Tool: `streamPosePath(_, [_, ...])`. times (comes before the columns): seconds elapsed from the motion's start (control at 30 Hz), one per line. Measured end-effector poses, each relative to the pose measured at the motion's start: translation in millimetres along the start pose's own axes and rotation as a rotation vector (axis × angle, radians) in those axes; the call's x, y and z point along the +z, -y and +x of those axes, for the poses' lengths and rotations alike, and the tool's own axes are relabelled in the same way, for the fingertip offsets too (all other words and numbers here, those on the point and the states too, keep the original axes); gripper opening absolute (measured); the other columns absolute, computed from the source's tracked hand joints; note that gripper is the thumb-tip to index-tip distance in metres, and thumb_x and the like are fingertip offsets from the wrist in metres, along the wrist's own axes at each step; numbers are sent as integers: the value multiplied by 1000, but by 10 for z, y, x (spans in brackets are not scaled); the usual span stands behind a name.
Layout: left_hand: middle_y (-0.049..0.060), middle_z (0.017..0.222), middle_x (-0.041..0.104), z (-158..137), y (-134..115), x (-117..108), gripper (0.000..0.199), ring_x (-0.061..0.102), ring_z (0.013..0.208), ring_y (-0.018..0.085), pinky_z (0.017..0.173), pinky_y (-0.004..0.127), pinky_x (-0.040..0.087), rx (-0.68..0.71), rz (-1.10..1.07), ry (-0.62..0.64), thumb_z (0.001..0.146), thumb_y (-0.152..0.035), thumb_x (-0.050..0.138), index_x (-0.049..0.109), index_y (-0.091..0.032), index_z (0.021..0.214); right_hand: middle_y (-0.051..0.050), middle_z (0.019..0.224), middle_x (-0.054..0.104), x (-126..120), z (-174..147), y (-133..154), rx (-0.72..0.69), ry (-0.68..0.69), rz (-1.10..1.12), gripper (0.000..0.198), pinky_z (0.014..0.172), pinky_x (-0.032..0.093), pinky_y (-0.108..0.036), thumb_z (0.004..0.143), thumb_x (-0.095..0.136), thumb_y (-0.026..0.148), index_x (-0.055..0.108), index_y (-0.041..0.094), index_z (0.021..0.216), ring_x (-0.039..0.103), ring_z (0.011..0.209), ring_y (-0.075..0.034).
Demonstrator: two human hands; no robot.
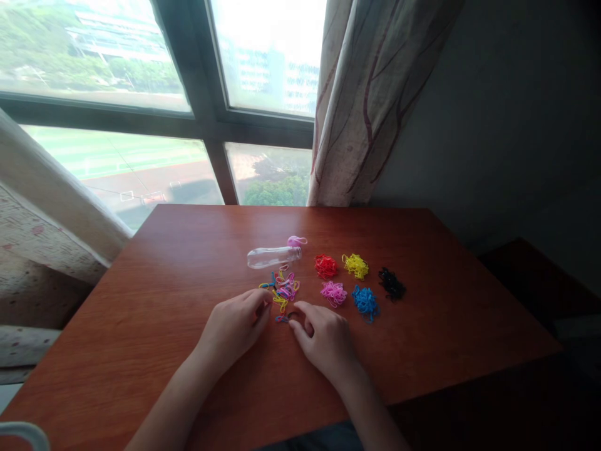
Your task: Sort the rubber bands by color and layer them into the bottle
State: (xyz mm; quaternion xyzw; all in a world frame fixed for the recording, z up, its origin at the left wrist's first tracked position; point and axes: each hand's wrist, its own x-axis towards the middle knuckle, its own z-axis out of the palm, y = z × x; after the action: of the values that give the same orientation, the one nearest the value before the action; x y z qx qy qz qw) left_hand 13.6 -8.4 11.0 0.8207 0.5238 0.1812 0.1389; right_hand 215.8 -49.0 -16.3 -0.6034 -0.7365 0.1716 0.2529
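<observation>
A small mixed heap of coloured rubber bands (286, 286) lies on the wooden table in front of both hands. At its left edge, my left hand (239, 322) has thumb and index finger drawn together in a pinch; what is between the tips, if anything, is too small to make out. My right hand (323, 335) is curled at the near side of the heap, with a dark rubber band (293, 314) at its thumb and index finger. A few blue and red bands (282, 319) lie beside that thumb.
Right of the heap are single-colour piles: red bands (325, 267), yellow bands (355, 266), pink bands (333, 293), blue bands (365, 302) and black bands (391, 284). Behind the heap lies a clear bottle (270, 257) beside a pink cap (295, 241). A window and curtains border the table (188, 263).
</observation>
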Motion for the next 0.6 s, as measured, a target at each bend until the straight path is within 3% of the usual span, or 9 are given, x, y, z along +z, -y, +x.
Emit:
streamPosePath(0.37, [-2,67,62,105,-116,58,14,53,58,12,57,21,39,-34,-242,40,88,-27,49,62,-20,86,0,77,69,1,-14,-7,11,-45,-7,12,63,38,-24,89,58,20,67,24,96,63,70,-16])
streamPosePath(0.6, [0,71,67,471,-339,71,11,57,61,13,57,22,38,50,-134,49,84,-21,52,62,-20,84,-1,83,71,-12,-15,-5,12,-48,40,13,68,41,-25,88,57,17,67,24,92,66,77,-17])
